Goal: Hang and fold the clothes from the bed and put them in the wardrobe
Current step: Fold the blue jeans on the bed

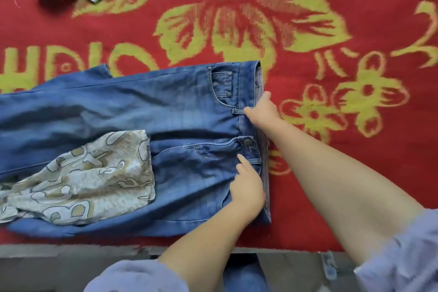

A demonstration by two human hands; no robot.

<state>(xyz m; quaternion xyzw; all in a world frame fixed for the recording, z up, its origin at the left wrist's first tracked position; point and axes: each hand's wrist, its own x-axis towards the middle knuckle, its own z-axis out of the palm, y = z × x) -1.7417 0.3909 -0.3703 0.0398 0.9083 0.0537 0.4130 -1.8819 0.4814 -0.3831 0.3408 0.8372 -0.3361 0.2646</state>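
On the red bed cover (355,173), your left hand (246,191) presses the jeans (118,106) loose-fingered while your right hand (263,109) pinches the waistband (248,73); square it first.

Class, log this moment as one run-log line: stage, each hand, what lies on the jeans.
stage: jeans flat on bedspread | left hand: on fly area | right hand: at waistband | patterned cloth: lying on jeans

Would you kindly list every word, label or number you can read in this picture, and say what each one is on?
"HDIO": large yellow letters woven into the red blanket, left side; cut off by the jeans and the frame edge, so the reading is uncertain.
Outlined shapes on the beige patterned cloth: letter-like, but not readable.
Jeans button and rivets: too small to read.
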